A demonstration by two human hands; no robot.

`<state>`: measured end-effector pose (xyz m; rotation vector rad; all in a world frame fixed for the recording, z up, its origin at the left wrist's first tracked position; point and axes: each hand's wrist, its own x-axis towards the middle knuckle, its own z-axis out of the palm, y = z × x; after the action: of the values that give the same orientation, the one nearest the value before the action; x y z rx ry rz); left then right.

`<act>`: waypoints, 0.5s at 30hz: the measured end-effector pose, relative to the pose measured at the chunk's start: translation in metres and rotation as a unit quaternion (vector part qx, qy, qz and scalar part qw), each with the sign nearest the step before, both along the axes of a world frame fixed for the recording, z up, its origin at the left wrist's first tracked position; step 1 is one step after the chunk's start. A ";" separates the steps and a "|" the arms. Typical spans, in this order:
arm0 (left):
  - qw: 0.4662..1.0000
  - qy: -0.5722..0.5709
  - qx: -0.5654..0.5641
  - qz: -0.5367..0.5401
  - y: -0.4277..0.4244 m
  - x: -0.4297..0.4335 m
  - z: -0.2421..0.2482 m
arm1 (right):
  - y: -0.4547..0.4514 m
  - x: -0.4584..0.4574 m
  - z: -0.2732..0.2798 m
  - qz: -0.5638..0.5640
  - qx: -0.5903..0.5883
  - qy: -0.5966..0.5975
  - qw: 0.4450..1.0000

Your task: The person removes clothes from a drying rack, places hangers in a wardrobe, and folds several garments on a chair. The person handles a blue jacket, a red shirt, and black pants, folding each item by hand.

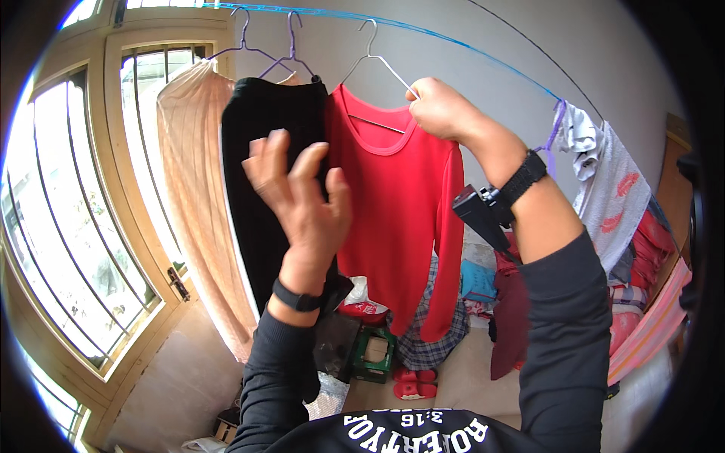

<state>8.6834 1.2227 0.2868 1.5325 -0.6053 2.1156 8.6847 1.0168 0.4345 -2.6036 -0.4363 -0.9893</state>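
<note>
A red long-sleeved top hangs from a silver wire hanger, whose hook is just below the blue line. My right hand grips the hanger's right arm at the top's shoulder. My left hand is raised, slightly blurred, its fingers spread before a black garment and the red top, holding nothing. The black garment and a sheer peach cloth hang at the left on purple hangers. Whether the silver hook touches the line cannot be told.
Barred windows stand at the left. At the right hang a white towel with red lip prints and a pink striped cloth. Below are a green box, red slippers, a plaid cloth and a dark red garment.
</note>
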 end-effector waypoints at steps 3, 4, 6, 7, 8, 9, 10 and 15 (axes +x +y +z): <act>0.987 0.000 -0.142 -0.072 0.042 -0.001 0.005 | 0.016 0.005 0.021 0.013 -0.123 -0.005 0.992; 0.982 0.077 -0.127 -0.115 0.066 0.009 0.003 | 0.028 0.002 0.025 0.027 -0.132 -0.009 0.991; 0.907 0.251 -0.065 -0.331 0.093 0.021 0.003 | 0.061 -0.003 0.031 0.060 -0.097 -0.013 0.993; 0.881 0.248 -0.002 -0.404 0.090 0.035 0.003 | 0.072 0.001 0.033 0.053 -0.059 -0.027 0.996; 0.899 0.277 0.019 -0.339 0.080 0.039 -0.003 | 0.083 0.006 0.034 0.047 -0.020 -0.041 0.998; 0.938 0.201 0.042 -0.279 0.059 0.040 -0.004 | 0.093 0.013 0.034 0.043 0.021 -0.054 0.997; 0.940 0.194 0.039 -0.279 0.044 0.048 -0.011 | 0.103 0.024 0.036 0.047 0.052 -0.061 0.996; 0.832 0.362 0.040 -0.418 -0.007 0.038 0.003 | 0.113 0.043 0.042 0.069 0.075 0.054 0.993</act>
<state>8.7213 1.2155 0.2900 1.5462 -0.8540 0.7851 8.7275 1.1302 0.4766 -2.4425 -0.4890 -0.8004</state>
